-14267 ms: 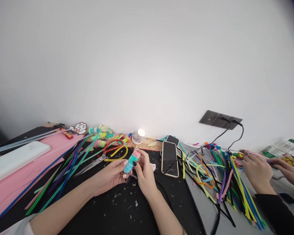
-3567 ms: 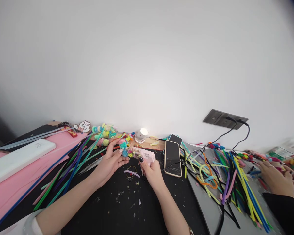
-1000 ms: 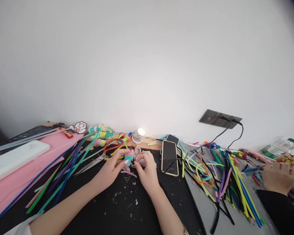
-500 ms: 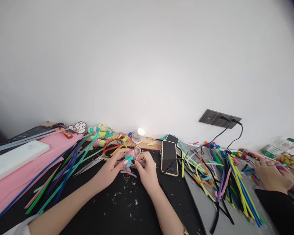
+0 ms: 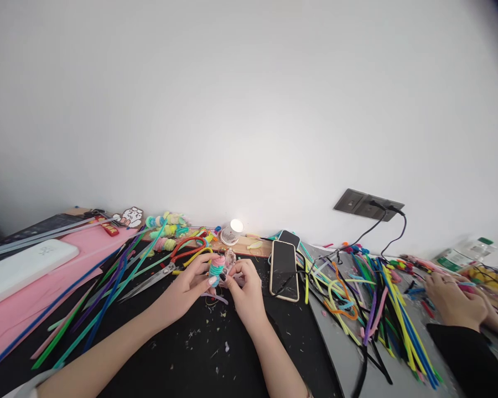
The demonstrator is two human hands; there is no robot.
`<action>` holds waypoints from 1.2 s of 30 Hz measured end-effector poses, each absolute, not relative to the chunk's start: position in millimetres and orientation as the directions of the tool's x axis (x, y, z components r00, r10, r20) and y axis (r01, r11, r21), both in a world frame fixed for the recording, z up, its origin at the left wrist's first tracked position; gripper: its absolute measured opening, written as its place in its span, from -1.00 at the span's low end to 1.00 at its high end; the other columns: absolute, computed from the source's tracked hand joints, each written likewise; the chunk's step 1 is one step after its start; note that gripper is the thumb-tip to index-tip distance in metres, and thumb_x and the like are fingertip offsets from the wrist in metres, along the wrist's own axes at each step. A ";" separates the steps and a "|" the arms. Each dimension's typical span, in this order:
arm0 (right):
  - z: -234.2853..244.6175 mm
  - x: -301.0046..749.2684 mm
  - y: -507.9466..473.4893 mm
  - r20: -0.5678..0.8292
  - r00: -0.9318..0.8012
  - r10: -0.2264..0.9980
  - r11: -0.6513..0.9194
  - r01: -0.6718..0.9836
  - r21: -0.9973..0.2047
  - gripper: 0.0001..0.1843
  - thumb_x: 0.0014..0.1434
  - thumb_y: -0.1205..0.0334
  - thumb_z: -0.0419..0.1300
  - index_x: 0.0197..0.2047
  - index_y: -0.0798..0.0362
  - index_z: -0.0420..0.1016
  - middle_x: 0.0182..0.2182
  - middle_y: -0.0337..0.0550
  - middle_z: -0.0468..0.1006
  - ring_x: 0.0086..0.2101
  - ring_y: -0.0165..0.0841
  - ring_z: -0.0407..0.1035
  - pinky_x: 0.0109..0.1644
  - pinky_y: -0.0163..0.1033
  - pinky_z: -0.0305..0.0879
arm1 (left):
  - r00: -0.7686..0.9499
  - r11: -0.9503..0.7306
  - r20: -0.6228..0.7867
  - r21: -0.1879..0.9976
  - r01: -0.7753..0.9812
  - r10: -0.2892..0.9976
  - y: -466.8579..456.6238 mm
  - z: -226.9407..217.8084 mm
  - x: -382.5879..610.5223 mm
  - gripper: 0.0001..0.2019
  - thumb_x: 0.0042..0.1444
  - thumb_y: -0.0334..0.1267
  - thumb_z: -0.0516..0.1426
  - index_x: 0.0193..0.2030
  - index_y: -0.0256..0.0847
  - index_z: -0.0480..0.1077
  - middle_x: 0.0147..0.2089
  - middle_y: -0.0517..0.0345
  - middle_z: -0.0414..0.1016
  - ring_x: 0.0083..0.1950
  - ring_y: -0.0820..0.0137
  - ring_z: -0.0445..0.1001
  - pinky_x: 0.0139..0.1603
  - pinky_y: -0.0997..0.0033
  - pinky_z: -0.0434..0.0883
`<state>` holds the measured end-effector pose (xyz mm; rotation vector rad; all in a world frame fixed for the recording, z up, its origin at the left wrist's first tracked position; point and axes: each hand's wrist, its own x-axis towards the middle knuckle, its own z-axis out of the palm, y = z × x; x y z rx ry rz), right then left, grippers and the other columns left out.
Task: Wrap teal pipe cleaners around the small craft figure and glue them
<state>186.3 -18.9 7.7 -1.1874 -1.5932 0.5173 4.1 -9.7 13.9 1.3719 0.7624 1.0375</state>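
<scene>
Between my hands, above the black mat (image 5: 182, 354), is a small pipe-cleaner coil (image 5: 217, 267), pink on top and turquoise below. My left hand (image 5: 193, 282) pinches it from the left with thumb and fingers. From the right, the thumb and fingertips of my right hand (image 5: 243, 284) close on its side; the curled fingers partly hide the contact. Just behind lies a clear crinkled plastic piece (image 5: 230, 257). A short lilac pipe-cleaner piece (image 5: 216, 298) shows beneath the coil. Scissors (image 5: 149, 282) with red-orange handles rest left of my left hand.
Loose pipe cleaners (image 5: 103, 293) lie at left beside pink sheets (image 5: 83, 265) and a white case (image 5: 29, 271). A lit paper cup (image 5: 231, 232) stands by the wall. Phones (image 5: 284, 271), cables and more pipe cleaners (image 5: 402, 320) are at right, near another person's hand (image 5: 454, 298).
The view has shifted slightly, so most things sit a little further left. Both my hands keep their hold on the coil, with only small finger movement.
</scene>
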 end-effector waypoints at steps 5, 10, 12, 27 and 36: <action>8.5 186.2 -19.7 0.458 0.010 0.889 0.411 0.426 -0.806 -0.85 0.15 0.42 0.26 -0.37 -0.02 0.43 -0.23 -0.15 0.49 -0.20 -0.26 0.42 -0.18 -0.23 0.39 | 0.380 -0.111 0.148 0.987 -0.117 0.913 -8.4 13.9 4.9 -0.63 0.27 -0.09 0.19 0.16 -0.06 0.30 0.04 0.01 0.58 -0.33 0.35 0.52 -0.13 0.18 0.55; 4.3 185.1 -18.8 0.470 0.010 0.882 0.419 0.439 -0.795 -0.85 0.16 0.41 0.28 -0.36 -0.02 0.44 -0.24 -0.17 0.49 -0.19 -0.26 0.42 -0.17 -0.23 0.38 | 0.370 -0.120 0.155 0.986 -0.116 0.916 -7.8 11.7 5.2 -0.64 0.26 -0.08 0.19 0.15 -0.07 0.31 -0.02 0.04 0.59 -0.36 0.36 0.50 -0.19 0.23 0.52; 2.3 184.4 -18.4 0.482 0.018 0.876 0.430 0.423 -0.797 -0.85 0.16 0.42 0.27 -0.35 -0.01 0.44 -0.25 -0.17 0.49 -0.19 -0.25 0.42 -0.15 -0.21 0.38 | 0.369 -0.116 0.152 0.986 -0.119 0.917 -7.7 11.1 4.8 -0.63 0.26 -0.08 0.19 0.15 -0.07 0.30 -0.07 0.08 0.58 -0.36 0.37 0.48 -0.19 0.24 0.51; 7.0 181.2 -21.7 0.498 0.008 0.867 0.457 0.387 -0.801 -0.90 0.18 0.38 0.23 -0.32 -0.03 0.46 -0.22 -0.16 0.46 -0.17 -0.25 0.42 -0.08 -0.18 0.39 | 0.354 -0.116 0.164 0.981 -0.153 0.921 -5.8 6.8 4.3 -0.62 0.26 -0.02 0.19 0.15 -0.08 0.31 -0.01 0.06 0.55 -0.36 0.39 0.48 -0.19 0.23 0.51; 5.2 182.3 -19.9 0.481 0.012 0.877 0.441 0.377 -0.814 -0.89 0.16 0.40 0.22 -0.32 -0.02 0.46 -0.22 -0.17 0.46 -0.21 -0.27 0.40 -0.14 -0.21 0.38 | 0.376 -0.097 0.158 0.979 -0.178 0.913 -6.2 7.7 3.6 -0.64 0.28 -0.06 0.19 0.15 -0.07 0.29 -0.01 0.07 0.55 -0.33 0.39 0.48 -0.18 0.24 0.50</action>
